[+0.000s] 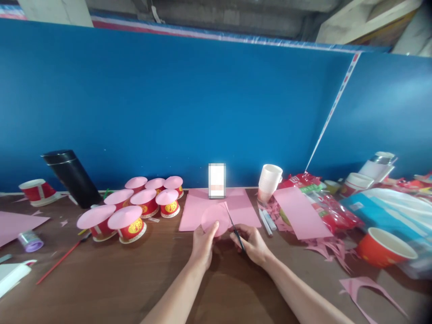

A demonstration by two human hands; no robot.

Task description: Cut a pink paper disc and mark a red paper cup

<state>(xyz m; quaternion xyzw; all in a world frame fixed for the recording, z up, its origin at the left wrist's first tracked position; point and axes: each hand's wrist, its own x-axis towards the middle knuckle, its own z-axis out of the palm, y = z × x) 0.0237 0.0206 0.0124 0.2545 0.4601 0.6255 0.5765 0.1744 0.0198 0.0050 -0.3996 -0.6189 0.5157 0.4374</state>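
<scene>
My left hand (pixel 203 243) pinches a pink paper circle (pixel 215 219) by its lower edge, just above the brown table (pixel 111 279). Beside it, my right hand (pixel 252 243) is closed around black-handled scissors (pixel 234 227) whose blades point up and left against the circle's right edge. A pink paper sheet (pixel 243 204) lies flat right behind both hands.
Several red cups with pink paper tops (pixel 128 222) stand to the left, near a black flask (pixel 72 177). A phone (pixel 216 181) leans on the blue wall. White cups (pixel 269 182), another pink sheet (pixel 300 211), paper scraps, plastic bags and a red bowl (pixel 384 247) crowd the right.
</scene>
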